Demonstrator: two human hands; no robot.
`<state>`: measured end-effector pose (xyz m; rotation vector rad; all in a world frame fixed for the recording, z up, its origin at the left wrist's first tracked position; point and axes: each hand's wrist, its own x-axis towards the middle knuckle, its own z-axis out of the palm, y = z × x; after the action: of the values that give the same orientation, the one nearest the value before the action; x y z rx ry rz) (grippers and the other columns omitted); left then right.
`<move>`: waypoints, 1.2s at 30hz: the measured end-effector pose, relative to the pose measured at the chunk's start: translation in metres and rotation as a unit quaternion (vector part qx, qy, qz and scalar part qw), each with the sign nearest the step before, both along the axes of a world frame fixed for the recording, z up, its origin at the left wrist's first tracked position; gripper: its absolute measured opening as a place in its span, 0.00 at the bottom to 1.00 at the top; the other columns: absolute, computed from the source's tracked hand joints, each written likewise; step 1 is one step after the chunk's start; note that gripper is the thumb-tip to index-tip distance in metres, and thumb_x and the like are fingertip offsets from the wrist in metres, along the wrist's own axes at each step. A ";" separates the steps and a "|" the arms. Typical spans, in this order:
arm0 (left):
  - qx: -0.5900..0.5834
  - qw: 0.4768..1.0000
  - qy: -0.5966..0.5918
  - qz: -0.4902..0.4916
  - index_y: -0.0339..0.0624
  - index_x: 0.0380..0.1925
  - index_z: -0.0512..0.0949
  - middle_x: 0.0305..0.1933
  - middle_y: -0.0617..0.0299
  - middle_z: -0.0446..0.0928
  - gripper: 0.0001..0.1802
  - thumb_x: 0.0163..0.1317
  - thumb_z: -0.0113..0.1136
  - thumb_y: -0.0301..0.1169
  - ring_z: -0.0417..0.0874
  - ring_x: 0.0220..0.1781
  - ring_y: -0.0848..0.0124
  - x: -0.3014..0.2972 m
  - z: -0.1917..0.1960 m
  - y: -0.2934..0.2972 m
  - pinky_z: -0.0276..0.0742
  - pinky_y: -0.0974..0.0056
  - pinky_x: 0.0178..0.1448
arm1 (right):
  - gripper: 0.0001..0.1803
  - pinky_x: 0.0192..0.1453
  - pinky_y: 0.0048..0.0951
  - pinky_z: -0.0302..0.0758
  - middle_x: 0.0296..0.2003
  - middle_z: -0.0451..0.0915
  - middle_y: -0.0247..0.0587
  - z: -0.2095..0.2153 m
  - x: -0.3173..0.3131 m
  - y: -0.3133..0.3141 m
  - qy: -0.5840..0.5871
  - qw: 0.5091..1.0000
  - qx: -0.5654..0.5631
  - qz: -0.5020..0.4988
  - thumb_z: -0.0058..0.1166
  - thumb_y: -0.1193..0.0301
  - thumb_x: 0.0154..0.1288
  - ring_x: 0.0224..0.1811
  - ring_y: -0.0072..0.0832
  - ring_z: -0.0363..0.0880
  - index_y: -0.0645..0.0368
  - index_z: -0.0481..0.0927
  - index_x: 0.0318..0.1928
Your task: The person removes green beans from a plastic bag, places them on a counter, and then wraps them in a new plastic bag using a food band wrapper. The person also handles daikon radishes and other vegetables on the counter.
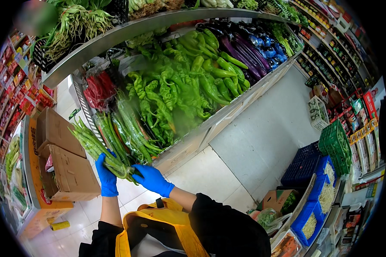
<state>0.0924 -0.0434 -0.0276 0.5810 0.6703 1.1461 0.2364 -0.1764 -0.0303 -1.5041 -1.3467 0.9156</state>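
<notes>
A bundle of long green beans is held slanting in front of me, its far end pointing up and left. Around its underside my blue-gloved left hand is wrapped, partly hidden by the beans. My blue-gloved right hand grips the gathered near end, fingers closed there. Just beyond the bundle lie long green vegetables in clear wrap on the produce stand. Past them are red peppers in plastic, a heap of curly green peppers and purple eggplants.
Open cardboard boxes stand left of me. A metal-edged upper shelf with leafy greens overhangs the stand. At right are blue bins of pale sprouts, a green crate and packed shelves. A yellow roll lies on the floor.
</notes>
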 end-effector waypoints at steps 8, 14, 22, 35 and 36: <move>-0.012 1.000 0.006 -0.027 0.39 0.48 0.71 0.41 0.57 0.76 0.20 0.56 0.57 0.34 0.77 0.43 0.65 0.005 -0.007 0.002 0.74 0.61 0.50 | 0.20 0.43 0.42 0.73 0.41 0.77 0.52 -0.001 0.006 -0.003 -0.003 1.000 -0.005 -0.011 0.49 0.60 0.62 0.41 0.49 0.76 0.58 0.72 0.50; -0.003 0.999 0.000 -0.036 0.40 0.50 0.70 0.42 0.57 0.75 0.21 0.55 0.56 0.33 0.77 0.42 0.65 0.011 -0.012 0.003 0.75 0.61 0.47 | 0.20 0.43 0.42 0.73 0.40 0.77 0.51 -0.006 0.009 -0.004 -0.028 0.999 0.034 -0.021 0.49 0.60 0.62 0.41 0.49 0.76 0.58 0.72 0.50; 0.009 1.000 0.010 -0.014 0.40 0.50 0.69 0.42 0.56 0.75 0.22 0.55 0.57 0.32 0.77 0.41 0.64 0.012 -0.008 0.000 0.76 0.61 0.47 | 0.18 0.42 0.41 0.73 0.39 0.77 0.51 -0.006 0.008 -0.003 -0.049 0.998 0.042 -0.016 0.48 0.61 0.62 0.40 0.48 0.76 0.58 0.73 0.49; -0.006 0.995 -0.041 0.089 0.36 0.45 0.70 0.39 0.56 0.76 0.20 0.56 0.56 0.36 0.78 0.39 0.65 -0.058 0.006 0.001 0.75 0.62 0.46 | 0.16 0.40 0.41 0.71 0.37 0.75 0.48 0.004 -0.036 0.020 -0.051 0.996 0.066 -0.043 0.51 0.64 0.59 0.37 0.44 0.74 0.59 0.74 0.45; -0.006 0.994 -0.045 0.100 0.36 0.45 0.70 0.39 0.56 0.76 0.20 0.56 0.57 0.36 0.77 0.39 0.65 -0.066 0.005 0.003 0.75 0.62 0.46 | 0.16 0.42 0.40 0.71 0.38 0.75 0.48 -0.001 -0.040 0.023 -0.049 0.995 0.070 -0.045 0.52 0.65 0.58 0.39 0.44 0.74 0.59 0.74 0.44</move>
<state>0.0261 -0.0407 -0.0227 0.4574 0.6678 1.3461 0.1968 -0.1532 -0.0310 -1.5037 -1.3726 0.6850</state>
